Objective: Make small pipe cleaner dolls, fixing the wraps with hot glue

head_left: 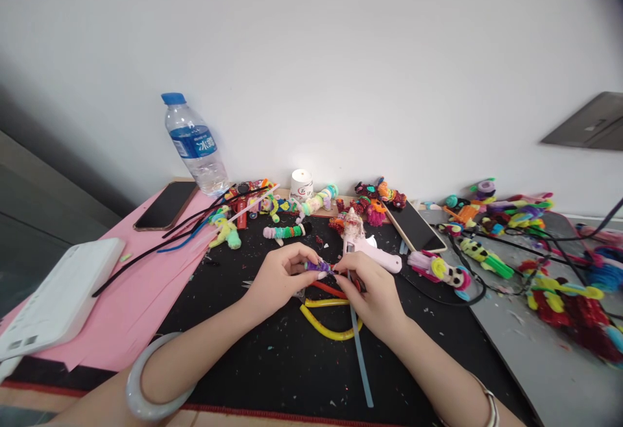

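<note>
Between my two hands, over the middle of the black mat [243, 375], is a small purple fuzzy pipe-cleaner piece [316, 266]. My left hand [282, 278] pinches its left part between thumb and fingers. The fingertips of my right hand [367, 287] are closed at its right end, where a bit of red shows. Just below lie pliers with yellow handles [331, 335], partly covered by my hands. A pale pink glue gun [374, 252] rests behind my right hand, and a translucent glue stick [363, 362] runs down toward the mat's front edge.
Several colourful pipe-cleaner figures [438, 270] line the back and right side. A water bottle [195, 148] leans by the wall. One phone [165, 206] lies on pink paper [131, 278] beside a white box [63, 297]; another phone [418, 229] is back right. Cables cross the right side.
</note>
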Tool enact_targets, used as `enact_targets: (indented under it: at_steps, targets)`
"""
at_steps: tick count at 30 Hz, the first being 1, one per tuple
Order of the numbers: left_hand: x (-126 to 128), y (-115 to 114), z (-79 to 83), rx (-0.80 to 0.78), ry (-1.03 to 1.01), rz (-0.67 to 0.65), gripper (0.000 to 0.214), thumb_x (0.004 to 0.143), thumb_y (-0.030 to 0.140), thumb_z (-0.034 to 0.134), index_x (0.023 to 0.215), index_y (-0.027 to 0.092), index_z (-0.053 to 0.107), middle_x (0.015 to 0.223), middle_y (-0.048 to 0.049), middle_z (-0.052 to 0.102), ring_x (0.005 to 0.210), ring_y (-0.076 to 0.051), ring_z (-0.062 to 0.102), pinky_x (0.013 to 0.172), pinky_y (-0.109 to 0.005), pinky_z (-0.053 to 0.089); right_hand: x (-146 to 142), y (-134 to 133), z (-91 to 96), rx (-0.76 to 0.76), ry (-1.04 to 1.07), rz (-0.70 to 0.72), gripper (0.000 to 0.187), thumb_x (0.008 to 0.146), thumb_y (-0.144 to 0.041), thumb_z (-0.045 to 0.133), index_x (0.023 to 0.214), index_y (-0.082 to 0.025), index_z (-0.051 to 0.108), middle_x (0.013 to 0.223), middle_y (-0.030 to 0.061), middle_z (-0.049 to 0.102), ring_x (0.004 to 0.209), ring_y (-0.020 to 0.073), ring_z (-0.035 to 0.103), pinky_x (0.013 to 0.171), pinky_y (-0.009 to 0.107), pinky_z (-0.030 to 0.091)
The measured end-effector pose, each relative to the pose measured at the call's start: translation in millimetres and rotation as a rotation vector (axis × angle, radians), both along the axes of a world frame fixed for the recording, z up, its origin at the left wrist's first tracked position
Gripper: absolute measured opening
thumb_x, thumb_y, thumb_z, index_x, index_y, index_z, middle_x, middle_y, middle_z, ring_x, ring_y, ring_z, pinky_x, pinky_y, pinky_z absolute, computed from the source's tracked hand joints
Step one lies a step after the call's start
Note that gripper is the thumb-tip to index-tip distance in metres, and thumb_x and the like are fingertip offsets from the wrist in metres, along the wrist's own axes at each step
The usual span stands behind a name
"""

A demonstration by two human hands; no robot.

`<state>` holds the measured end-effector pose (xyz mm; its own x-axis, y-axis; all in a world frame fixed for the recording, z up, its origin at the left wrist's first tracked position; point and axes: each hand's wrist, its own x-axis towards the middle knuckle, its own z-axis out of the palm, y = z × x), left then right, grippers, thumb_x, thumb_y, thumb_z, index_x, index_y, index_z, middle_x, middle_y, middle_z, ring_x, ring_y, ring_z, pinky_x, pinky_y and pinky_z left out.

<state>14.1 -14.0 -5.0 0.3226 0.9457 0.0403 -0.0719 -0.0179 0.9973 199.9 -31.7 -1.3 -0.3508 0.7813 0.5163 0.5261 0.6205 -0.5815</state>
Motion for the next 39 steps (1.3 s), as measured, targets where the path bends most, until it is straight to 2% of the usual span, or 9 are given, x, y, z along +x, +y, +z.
enact_targets:
  at_steps: [9,13,17,21,28,33,39]
  targets:
    - [0.3,-1.1,4.4,0.131,0.161,-0.047,0.007,0.071,0.017,0.068,0.075,0.014,0.062,0.081,-0.0048,0.066,0.075,-0.016,0.063,0.072,-0.028,0.052,0.8,-2.7,-0.7,-0.077,-0.076,0.031,0.008,0.086,-0.013,0.047,0.082,-0.02,0.047,0.076,0.0013,0.052,0.071,0.0146,0.049,0.063,0.026,0.038]
    - [-0.9,-1.2,5.1,0.225,0.21,-0.073,0.004,0.072,0.016,0.066,0.073,0.014,0.063,0.08,-0.0064,0.067,0.075,-0.017,0.063,0.071,-0.029,0.052,0.1,-2.8,0.6,-0.092,-0.095,0.023,0.008,0.086,-0.012,0.045,0.083,-0.02,0.047,0.076,0.0012,0.051,0.071,0.0147,0.047,0.064,0.026,0.036]
    - [-2.3,-2.2,4.9,0.242,0.206,-0.094,0.002,0.072,0.014,0.065,0.072,0.014,0.063,0.081,-0.0068,0.067,0.076,-0.018,0.064,0.072,-0.029,0.051,-0.6,-3.2,1.0,-0.138,-0.097,0.015,0.009,0.085,-0.011,0.044,0.087,-0.019,0.048,0.078,0.0014,0.05,0.071,0.0148,0.047,0.064,0.026,0.036]
    - [-1.3,-2.5,3.8,0.171,0.146,-0.104,0.003,0.071,0.013,0.066,0.071,0.014,0.063,0.08,-0.0056,0.066,0.077,-0.017,0.063,0.073,-0.029,0.051,-1.2,-3.7,0.0,-0.19,-0.063,0.013,0.011,0.084,-0.011,0.044,0.089,-0.019,0.048,0.078,0.0008,0.049,0.072,0.0147,0.048,0.065,0.026,0.036]
    - [1.7,0.7,0.8,-0.113,-0.009,-0.112,0.021,0.063,0.016,0.075,0.075,0.015,0.058,0.083,-0.0014,0.066,0.077,-0.013,0.062,0.073,-0.026,0.05,0.3,-3.8,-2.1,-0.233,0.032,0.039,0.014,0.088,-0.011,0.039,0.093,-0.019,0.05,0.081,0.0012,0.053,0.073,0.0137,0.05,0.066,0.025,0.038]
    - [0.9,2.4,2.2,-0.152,0.009,-0.099,0.021,0.064,0.019,0.075,0.074,0.015,0.057,0.076,0.0003,0.065,0.069,-0.01,0.06,0.065,-0.023,0.048,0.9,-5.1,-2.5,-0.184,0.029,0.016,0.014,0.087,-0.012,0.042,0.095,-0.02,0.05,0.078,0.0003,0.052,0.069,0.0135,0.049,0.063,0.025,0.038]
    - [1.3,0.3,5.0,-0.191,0.006,-0.158,0.023,0.064,0.021,0.076,0.073,0.014,0.056,0.076,-0.0003,0.066,0.062,-0.008,0.057,0.057,-0.019,0.045,-0.9,-5.3,-1.9,-0.177,-0.006,-0.038,0.009,0.084,-0.013,0.047,0.089,-0.02,0.049,0.071,-0.0013,0.049,0.065,0.0137,0.048,0.059,0.025,0.037]
